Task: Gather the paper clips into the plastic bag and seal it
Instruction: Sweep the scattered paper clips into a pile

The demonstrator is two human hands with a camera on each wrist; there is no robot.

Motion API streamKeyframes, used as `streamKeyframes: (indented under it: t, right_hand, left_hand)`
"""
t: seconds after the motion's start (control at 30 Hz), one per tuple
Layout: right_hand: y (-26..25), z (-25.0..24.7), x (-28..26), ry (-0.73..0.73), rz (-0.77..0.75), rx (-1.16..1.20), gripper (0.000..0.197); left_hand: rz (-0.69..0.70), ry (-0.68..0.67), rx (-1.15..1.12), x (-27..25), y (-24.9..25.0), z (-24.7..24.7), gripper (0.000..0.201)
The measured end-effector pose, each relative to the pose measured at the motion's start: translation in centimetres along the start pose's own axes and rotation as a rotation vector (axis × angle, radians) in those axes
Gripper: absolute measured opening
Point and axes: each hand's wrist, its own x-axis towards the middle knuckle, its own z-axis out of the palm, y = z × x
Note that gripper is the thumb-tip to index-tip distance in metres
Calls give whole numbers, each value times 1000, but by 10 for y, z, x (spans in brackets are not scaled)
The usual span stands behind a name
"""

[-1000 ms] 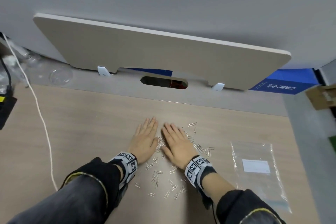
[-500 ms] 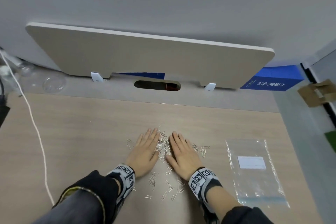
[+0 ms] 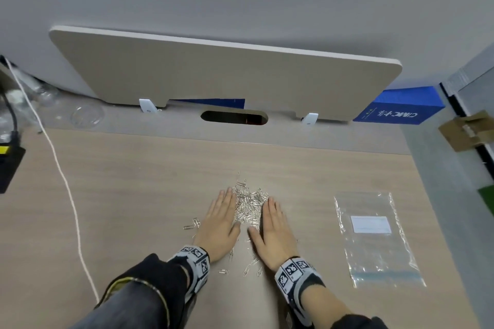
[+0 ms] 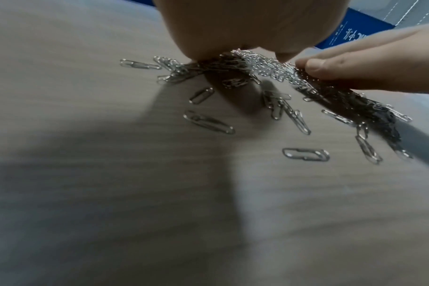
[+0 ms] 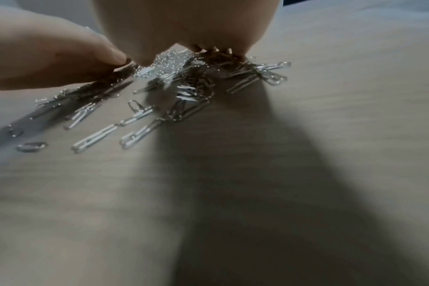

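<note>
A heap of silver paper clips [image 3: 248, 204] lies on the wooden desk [image 3: 133, 181], between my two flat hands. My left hand [image 3: 220, 222] rests palm down on the heap's left side, fingers straight. My right hand [image 3: 274, 227] lies flat on its right side, fingers straight. Loose clips [image 3: 192, 223] lie left of the left hand, and more clips [image 3: 250, 267] sit near my wrists. In the left wrist view the paper clips [image 4: 265, 65] pile between both hands; the right wrist view shows the same paper clips [image 5: 174, 65]. The clear plastic bag [image 3: 374, 238] lies flat at the right, apart from both hands.
A white cord [image 3: 66, 187] runs down the desk's left side. A black device [image 3: 9, 165] sits at the left edge. A beige divider panel [image 3: 213, 75] stands along the back, with a blue box [image 3: 398, 109] behind its right end.
Both hands have swept inward, and the scattered clips now form one tight heap between them. The camera view has shifted a little.
</note>
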Motion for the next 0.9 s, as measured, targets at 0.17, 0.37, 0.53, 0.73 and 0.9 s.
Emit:
streamKeyframes:
  t: [0.17,0.37,0.53,0.73,0.9]
  right_hand:
    - [-13,-14,40,43,-87,-39,75]
    - [-42,-15,91,-87,-183,-133,76]
    - [-48,9,57,-112,-317,-184,72]
    - [-19,-1,25,50,-137,-76,69]
    - [-7,-2,20,23,92,-28,74]
  left_hand:
    - [-119,12,11,-8,-20,-11,77]
    - [-202,0,45,-21,-43,-16,78]
    - [-50,-51,-7,-23,-33,-1,74]
    - [4,-18,-67,-23,-26,-6,79]
    - [-59,-103,-32,-10,-22,-13,72]
